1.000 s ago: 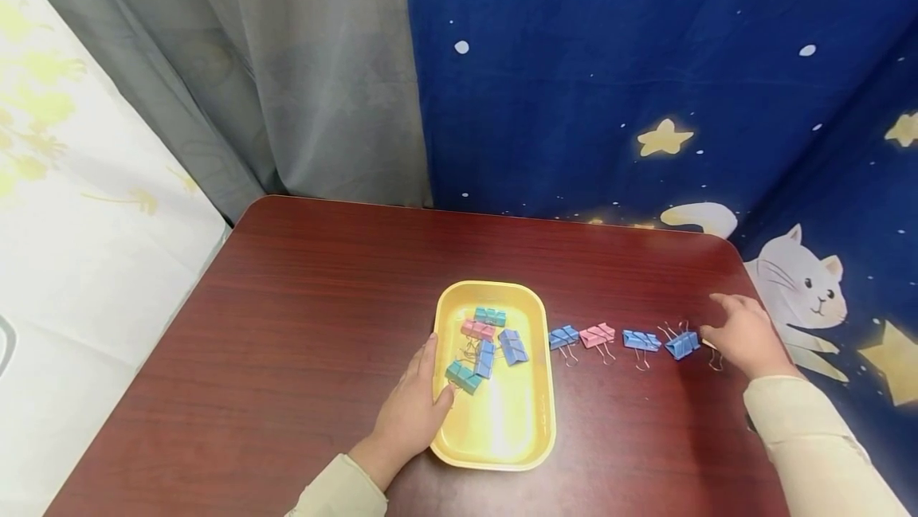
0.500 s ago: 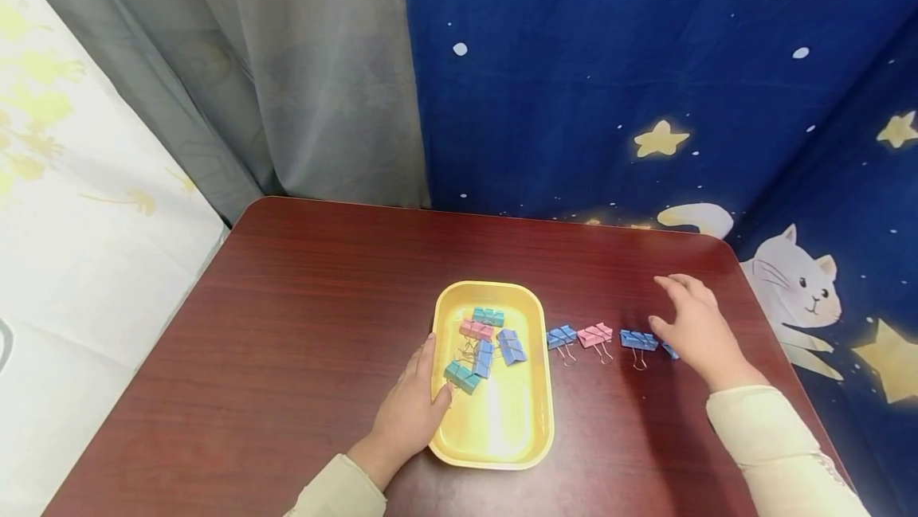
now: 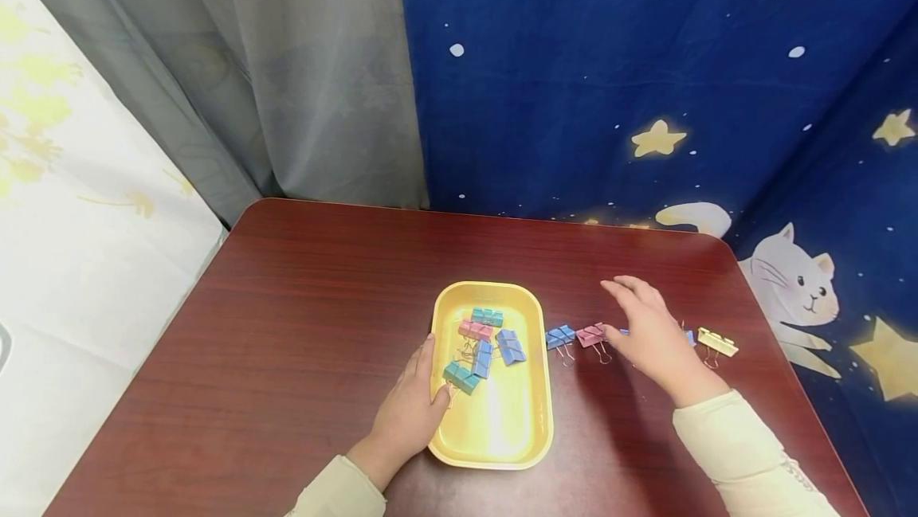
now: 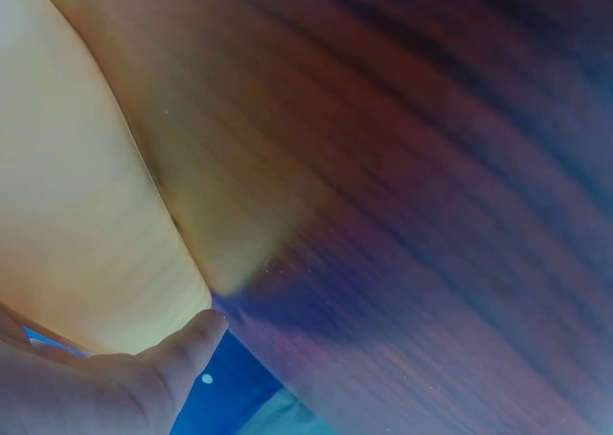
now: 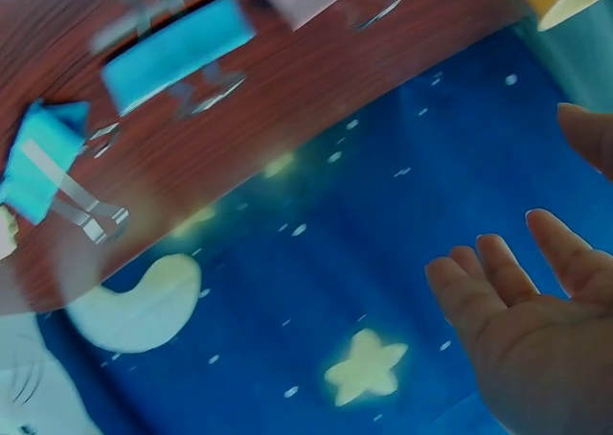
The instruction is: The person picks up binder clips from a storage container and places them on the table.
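Note:
My left hand (image 3: 405,413) holds the left wall of a yellow tray (image 3: 547,413), thumb over the rim and fingers along the outside. Inside lie several binder clips: a teal one (image 3: 488,317), a pink one (image 3: 475,330), blue ones and another teal one (image 3: 461,377). To the tray's right runs a row of clips: blue (image 3: 560,336), pink (image 3: 591,334), two more blue ones partly hidden by my right hand, and a yellow clip (image 3: 717,342). My right hand (image 3: 653,342) hovers over the row with spread fingers, holding nothing. The right wrist view shows a blue clip (image 5: 177,52) on the table.
The dark red wooden table (image 3: 323,302) ends at a grey curtain (image 3: 337,79) and a blue star-patterned curtain (image 3: 545,103) behind. A white patterned cloth (image 3: 107,262) hangs at the left.
My right hand has moved left along the row, from beside the yellow clip to above the pink and blue ones, uncovering the yellow clip. My left hand and the tray keep their places.

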A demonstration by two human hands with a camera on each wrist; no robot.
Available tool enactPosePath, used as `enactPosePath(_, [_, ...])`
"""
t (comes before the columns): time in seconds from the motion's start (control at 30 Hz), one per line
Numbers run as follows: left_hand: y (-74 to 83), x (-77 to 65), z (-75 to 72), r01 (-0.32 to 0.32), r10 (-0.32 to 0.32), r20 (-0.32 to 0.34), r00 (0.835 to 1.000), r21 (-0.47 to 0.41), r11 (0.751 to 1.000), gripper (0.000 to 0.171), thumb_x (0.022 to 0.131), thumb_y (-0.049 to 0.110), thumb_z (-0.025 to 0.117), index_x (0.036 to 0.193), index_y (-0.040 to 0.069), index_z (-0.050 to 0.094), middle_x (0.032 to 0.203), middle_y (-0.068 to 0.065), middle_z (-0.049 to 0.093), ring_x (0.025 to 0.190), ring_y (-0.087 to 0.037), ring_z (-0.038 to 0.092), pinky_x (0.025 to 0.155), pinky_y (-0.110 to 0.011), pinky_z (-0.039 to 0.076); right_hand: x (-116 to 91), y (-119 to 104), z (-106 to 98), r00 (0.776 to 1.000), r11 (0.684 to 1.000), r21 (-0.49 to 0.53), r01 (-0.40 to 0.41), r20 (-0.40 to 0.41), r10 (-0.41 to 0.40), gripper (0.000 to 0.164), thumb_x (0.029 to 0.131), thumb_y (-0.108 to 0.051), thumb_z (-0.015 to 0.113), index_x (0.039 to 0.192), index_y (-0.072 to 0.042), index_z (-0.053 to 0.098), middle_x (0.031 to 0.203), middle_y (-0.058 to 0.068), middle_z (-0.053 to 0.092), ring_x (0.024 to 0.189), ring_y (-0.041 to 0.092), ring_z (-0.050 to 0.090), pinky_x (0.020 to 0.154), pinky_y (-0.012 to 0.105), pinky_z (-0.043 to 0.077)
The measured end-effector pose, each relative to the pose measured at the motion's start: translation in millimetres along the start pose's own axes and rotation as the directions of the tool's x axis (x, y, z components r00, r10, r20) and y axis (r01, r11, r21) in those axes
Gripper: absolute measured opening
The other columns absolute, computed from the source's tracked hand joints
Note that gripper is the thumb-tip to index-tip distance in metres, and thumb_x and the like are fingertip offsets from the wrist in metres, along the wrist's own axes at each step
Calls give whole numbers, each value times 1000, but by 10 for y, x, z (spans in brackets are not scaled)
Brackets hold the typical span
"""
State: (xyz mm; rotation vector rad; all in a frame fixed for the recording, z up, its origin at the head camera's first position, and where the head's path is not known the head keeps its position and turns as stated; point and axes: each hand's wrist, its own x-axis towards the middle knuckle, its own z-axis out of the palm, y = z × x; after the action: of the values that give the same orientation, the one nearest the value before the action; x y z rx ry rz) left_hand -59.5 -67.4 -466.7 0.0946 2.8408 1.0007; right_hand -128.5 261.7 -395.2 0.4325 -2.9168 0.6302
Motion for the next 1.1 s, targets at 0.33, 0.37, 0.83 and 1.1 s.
enactPosePath(0.33, [-5, -2, -4, -8, 8, -5, 1000, -1, 1000, 75, 91, 20, 58, 153, 3, 19, 151, -24, 33, 137, -38, 36, 106, -54, 35, -6, -409, 198, 995, 996, 50, 78, 52, -81, 65, 76, -6, 78, 135, -3, 52, 136, 20, 47, 124, 37, 45, 93, 51, 49])
enactPosePath(0.37, [-7, -3, -3, -11, 11, -5, 1000, -1, 1000, 74, 92, 20, 57, 153, 3, 19, 151, -24, 33, 137, -38, 36, 106, -54, 35, -7, -446, 214, 995, 995, 54, 85, 54, -88, 65, 76, -6, 78, 135, -3, 53, 136, 19, 47, 124, 37, 45, 92, 50, 50])
enactPosePath(0.83, [-11, -12, 8, -34, 33, -21, 999, -17, 999, 67, 99, 26, 51, 153, 3, 20, 150, -24, 34, 136, -39, 36, 106, -55, 35, -3, -850, 463, 976, 981, 88, 172, 117, -182, 60, 75, -9, 79, 131, -5, 57, 133, 14, 51, 125, 31, 46, 97, 45, 48])
enactPosePath(1.1, [-23, -15, 6, -44, 43, -20, 999, -21, 999, 64, 101, 31, 47, 153, 3, 20, 150, -25, 34, 136, -40, 37, 106, -56, 35, -61, -1014, 612, 952, 976, 74, 203, 216, -214, 58, 78, -12, 78, 133, -7, 57, 133, 11, 52, 120, 28, 53, 86, 44, 54])
